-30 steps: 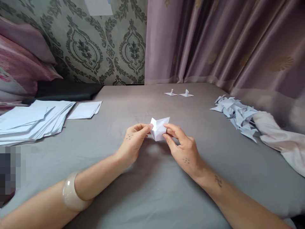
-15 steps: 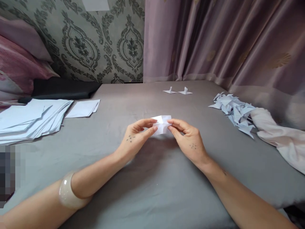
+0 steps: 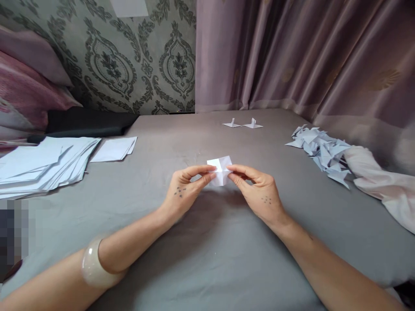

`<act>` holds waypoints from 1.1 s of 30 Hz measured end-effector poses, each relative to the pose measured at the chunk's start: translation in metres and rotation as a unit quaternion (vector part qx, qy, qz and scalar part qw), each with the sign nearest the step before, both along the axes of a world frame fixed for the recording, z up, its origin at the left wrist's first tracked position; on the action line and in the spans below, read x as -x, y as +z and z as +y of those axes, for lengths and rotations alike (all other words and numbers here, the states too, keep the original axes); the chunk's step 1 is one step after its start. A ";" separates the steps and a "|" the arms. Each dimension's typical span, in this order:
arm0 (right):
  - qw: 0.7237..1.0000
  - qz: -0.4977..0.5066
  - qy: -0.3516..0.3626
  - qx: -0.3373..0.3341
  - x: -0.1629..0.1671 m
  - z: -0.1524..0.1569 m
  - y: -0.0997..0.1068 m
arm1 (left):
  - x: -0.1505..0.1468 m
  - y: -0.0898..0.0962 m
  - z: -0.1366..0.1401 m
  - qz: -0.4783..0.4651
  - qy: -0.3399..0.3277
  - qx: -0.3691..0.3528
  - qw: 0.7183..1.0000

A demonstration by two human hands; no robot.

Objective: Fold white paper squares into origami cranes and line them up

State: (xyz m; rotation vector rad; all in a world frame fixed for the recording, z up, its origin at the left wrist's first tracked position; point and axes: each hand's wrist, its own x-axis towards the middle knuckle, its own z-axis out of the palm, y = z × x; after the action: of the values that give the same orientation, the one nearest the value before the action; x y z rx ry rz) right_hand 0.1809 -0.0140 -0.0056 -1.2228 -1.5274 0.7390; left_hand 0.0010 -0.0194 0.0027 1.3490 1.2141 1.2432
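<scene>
A small square of white paper (image 3: 221,178) with creases crossing at its middle is held up just above the grey cloth. My left hand (image 3: 185,186) pinches its left edge between thumb and fingers. On the opposite side, my right hand (image 3: 258,188) pinches the right edge the same way. The paper is partly folded along its creases, and its lit upper left part is brightest. A pale bangle (image 3: 99,265) circles my left forearm.
Large white sheets (image 3: 42,166) lie in a pile at left, beside smaller paper squares (image 3: 113,149). Two folded paper pieces (image 3: 253,124) stand at the back. A heap of folded paper (image 3: 324,149) and a pale cloth (image 3: 382,183) lie at right, on the grey cloth surface (image 3: 207,259).
The paper has turned slightly and looks more drawn in at its sides, its creases showing more sharply. Both hands keep their pinch and have barely moved.
</scene>
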 end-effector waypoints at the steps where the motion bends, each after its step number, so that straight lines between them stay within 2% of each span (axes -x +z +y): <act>1: 1.000 0.004 0.005 -0.002 0.001 0.000 0.000 | 0.000 0.000 0.000 0.003 0.001 -0.003 1.000; 21: 0.999 0.002 0.007 -0.047 0.010 0.000 -0.008 | 0.001 -0.013 0.001 0.027 0.023 -0.073 0.997; 25: 0.999 0.015 0.009 -0.047 0.009 0.001 -0.008 | 0.000 -0.013 0.001 0.042 0.046 -0.084 0.995; 33: 0.999 0.017 0.009 -0.032 0.010 -0.001 -0.006 | -0.001 -0.013 0.000 0.049 0.052 -0.094 0.993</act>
State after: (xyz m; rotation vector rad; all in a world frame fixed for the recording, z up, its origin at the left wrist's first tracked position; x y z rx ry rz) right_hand 0.1711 -0.0145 -0.0117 -1.1436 -1.5243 0.7140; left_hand 0.0020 -0.0197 -0.0105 1.5147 1.2744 1.4084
